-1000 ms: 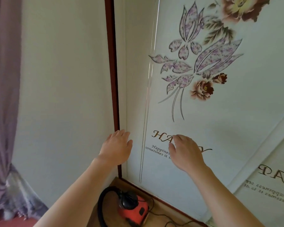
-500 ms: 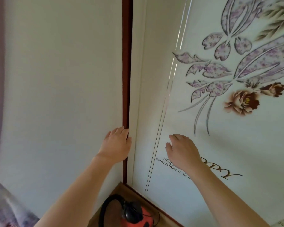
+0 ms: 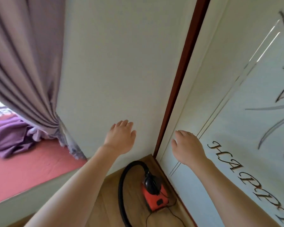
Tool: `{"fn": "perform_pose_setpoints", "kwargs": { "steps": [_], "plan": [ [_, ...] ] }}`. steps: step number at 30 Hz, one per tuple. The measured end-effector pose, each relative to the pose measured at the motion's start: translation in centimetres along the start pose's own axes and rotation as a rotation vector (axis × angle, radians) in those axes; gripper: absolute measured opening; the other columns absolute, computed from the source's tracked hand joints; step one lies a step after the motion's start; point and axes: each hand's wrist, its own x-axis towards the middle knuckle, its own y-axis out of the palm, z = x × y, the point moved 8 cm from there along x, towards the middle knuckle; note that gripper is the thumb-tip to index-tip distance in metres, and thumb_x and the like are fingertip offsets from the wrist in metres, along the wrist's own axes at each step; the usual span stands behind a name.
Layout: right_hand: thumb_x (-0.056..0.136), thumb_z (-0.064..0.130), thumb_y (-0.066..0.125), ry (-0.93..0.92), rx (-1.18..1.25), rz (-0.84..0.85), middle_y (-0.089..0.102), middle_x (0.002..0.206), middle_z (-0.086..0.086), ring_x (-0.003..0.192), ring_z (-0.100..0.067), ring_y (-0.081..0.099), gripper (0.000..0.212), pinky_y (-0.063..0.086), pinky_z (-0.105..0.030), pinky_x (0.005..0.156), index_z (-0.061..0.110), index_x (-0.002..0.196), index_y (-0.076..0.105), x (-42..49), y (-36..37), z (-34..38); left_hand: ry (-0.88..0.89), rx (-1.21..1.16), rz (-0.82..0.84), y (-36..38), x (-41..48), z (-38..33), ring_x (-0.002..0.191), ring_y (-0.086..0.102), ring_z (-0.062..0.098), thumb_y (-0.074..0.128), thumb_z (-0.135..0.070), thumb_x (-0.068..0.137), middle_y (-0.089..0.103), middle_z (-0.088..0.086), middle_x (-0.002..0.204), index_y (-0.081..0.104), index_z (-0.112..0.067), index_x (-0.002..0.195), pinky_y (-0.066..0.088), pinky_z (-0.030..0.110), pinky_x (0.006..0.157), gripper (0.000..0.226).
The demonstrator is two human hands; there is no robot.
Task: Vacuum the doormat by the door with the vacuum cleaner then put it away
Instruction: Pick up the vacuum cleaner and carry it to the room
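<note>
A small red and black vacuum cleaner (image 3: 155, 195) sits on the wooden floor in the corner, its black hose (image 3: 121, 181) looping up on the left and a thin cord trailing beside it. My left hand (image 3: 120, 136) is stretched out flat in front of the plain white wall, holding nothing. My right hand (image 3: 186, 145) lies with straight fingers against the left edge of the white sliding door (image 3: 228, 99), which carries a flower print and the word HAPPY. No doormat is in view.
A dark red frame strip (image 3: 179, 79) runs between the wall and the door. A purple curtain (image 3: 23, 54) hangs at the left above a bed (image 3: 23, 169) with a red sheet and crumpled purple cloth.
The view has swung left, bringing the curtain and the bed into sight. My left hand has come off the door's edge onto the wall side. My right hand has slid to the door's left edge.
</note>
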Motion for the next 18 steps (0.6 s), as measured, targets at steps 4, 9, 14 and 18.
{"fn": "perform_pose_setpoints", "kwargs": {
  "steps": [4, 9, 14, 18],
  "plan": [
    [0.104, 0.031, 0.032, -0.109, 0.015, 0.072, 0.058, 0.138, -0.009, 0.127, -0.028, 0.052, 0.044, 0.041, -0.04, 0.108, 0.009, 0.136, 0.053, 0.2, 4.9, -0.7, -0.14, 0.002, 0.042, 4.3, -2.7, 0.7, 0.151, 0.031, 0.024, 0.03, -0.037, 0.11, 0.038, 0.006, 0.162, 0.036, -0.015, 0.156, 0.022, 0.039, 0.123, 0.052],
    [0.104, 0.032, 0.033, -0.203, 0.022, 0.171, 0.058, 0.137, -0.009, 0.126, -0.029, 0.052, 0.044, 0.04, -0.04, 0.107, 0.009, 0.135, 0.053, 0.4, 11.1, -2.3, -0.265, -0.014, 0.059, 10.5, -5.0, 0.5, 0.148, 0.035, 0.025, 0.033, -0.035, 0.109, 0.042, 0.007, 0.159, 0.04, -0.014, 0.154, 0.024, 0.039, 0.121, 0.05],
    [0.104, 0.032, 0.034, -0.226, 0.029, 0.247, 0.06, 0.132, -0.01, 0.121, -0.03, 0.054, 0.041, 0.042, -0.041, 0.103, 0.008, 0.13, 0.054, 0.7, 16.4, -4.2, -0.343, -0.054, 0.099, 16.3, -6.4, 0.4, 0.153, 0.028, 0.026, 0.033, -0.035, 0.11, 0.036, 0.008, 0.164, 0.037, -0.014, 0.156, 0.02, 0.04, 0.125, 0.051],
    [0.104, 0.031, 0.035, -0.221, 0.028, 0.308, 0.061, 0.129, -0.011, 0.119, -0.031, 0.055, 0.039, 0.043, -0.041, 0.1, 0.008, 0.128, 0.055, 1.4, 20.9, -4.8, -0.391, -0.086, 0.146, 21.1, -6.8, 1.6, 0.154, 0.027, 0.026, 0.031, -0.036, 0.11, 0.036, 0.007, 0.164, 0.037, -0.015, 0.156, 0.019, 0.041, 0.126, 0.051]
  ]
}}
